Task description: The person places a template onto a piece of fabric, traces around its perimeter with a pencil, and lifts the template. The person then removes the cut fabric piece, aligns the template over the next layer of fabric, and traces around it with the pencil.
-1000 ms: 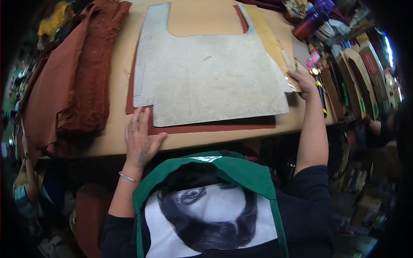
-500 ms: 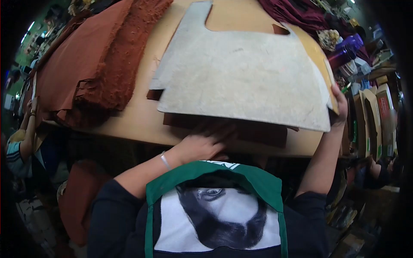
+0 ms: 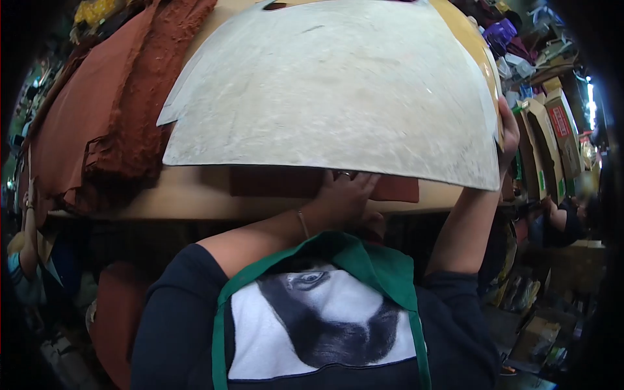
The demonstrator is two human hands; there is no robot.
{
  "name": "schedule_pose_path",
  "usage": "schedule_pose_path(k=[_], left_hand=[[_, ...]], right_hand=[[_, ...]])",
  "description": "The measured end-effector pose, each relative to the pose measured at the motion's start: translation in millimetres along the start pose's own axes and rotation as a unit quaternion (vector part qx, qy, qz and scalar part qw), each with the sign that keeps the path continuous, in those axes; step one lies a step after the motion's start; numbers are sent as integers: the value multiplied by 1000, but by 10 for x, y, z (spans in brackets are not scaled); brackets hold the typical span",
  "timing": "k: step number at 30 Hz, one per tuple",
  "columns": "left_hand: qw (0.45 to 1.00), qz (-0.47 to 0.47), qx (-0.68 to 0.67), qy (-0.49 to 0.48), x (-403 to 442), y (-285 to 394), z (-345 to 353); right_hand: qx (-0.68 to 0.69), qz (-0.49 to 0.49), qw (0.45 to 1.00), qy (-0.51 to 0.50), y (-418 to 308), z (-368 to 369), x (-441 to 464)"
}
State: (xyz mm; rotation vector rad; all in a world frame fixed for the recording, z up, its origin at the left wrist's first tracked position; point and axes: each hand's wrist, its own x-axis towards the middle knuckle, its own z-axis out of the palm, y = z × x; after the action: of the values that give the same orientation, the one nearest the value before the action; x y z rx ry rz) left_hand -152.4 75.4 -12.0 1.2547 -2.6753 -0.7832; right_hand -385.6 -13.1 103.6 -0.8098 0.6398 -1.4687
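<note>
Green apron (image 3: 383, 263) nearest. Left hand (image 3: 348, 196) on red-brown piece (image 3: 276, 182) at near side of desk (image 3: 195, 198); fingertips hidden, cannot tell whether gripping. Pale board (image 3: 325, 91) overhead, tilted, near edge above piece. Right hand (image 3: 509, 133) gripping board's right edge, beside yellow strip (image 3: 465, 26). Shaggy-edged red-brown stack (image 3: 84, 117) farther left; cardboard boxes (image 3: 562, 123) right.

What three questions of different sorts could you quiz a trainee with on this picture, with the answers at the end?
1. Which hand grips the pale sheet at its side edge? A, left; B, right; C, neither.
2. True or false: the person wears nothing on either wrist.
3. Fill in the colour: near the sheet's front edge, the left hand covers part of a ____ piece.

Key: 1. B, the right hand. 2. False; a bracelet shows. 3. Reddish-brown.
</note>
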Motion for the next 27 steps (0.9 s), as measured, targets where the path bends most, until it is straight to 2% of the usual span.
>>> schedule_pose_path(k=[2,4,5,6,7,8,9,11,12,14,15,19,22,24,25,27], left_hand=[[999,-5,-32,42,-92,16,-29],[994,3,-96,49,-198,-91,-64],[986,-7,-92,142,-290,-142,-74],[971,-3,-176,162,-392,-333,-32],[964,-192,-76,-167,-568,-348,-409],[980,-190,-35,45,-727,-442,-321],[974,-217,32,-52,-843,-535,-406],[977,-131,125,113,-1070,-715,-304],[963,-84,168,193,-1153,-745,-226],[963,-133,164,169,-1253,-757,-140],[961,-159,161,159,-1270,-752,-143],[953,-199,167,159,-1259,-675,-145],[957,-194,169,137,-1272,-710,-139],[962,-193,157,117,-1272,-685,-168],[964,-192,150,107,-1268,-664,-175],[966,-183,160,89,-1274,-608,-159]], right_hand=[[10,44,999,4,64,-148,-149],[9,15,998,55,216,-260,-288],[-95,23,993,71,287,-665,-272],[-198,30,976,88,363,-1086,-267],[-299,60,942,139,530,-1175,-313],[-394,90,895,190,653,-1183,-356],[-463,111,863,169,673,-1181,-350],[-591,155,782,124,693,-1188,-326],[-595,146,781,123,712,-1196,-322],[-605,120,778,119,747,-1196,-260],[-652,85,745,112,778,-1199,-234],[-502,23,861,77,719,-1158,-330],[-360,27,931,61,700,-1100,-319],[-295,57,953,50,589,-987,-267],[-305,71,948,59,557,-898,-238],[-432,154,888,30,573,-974,-121]])
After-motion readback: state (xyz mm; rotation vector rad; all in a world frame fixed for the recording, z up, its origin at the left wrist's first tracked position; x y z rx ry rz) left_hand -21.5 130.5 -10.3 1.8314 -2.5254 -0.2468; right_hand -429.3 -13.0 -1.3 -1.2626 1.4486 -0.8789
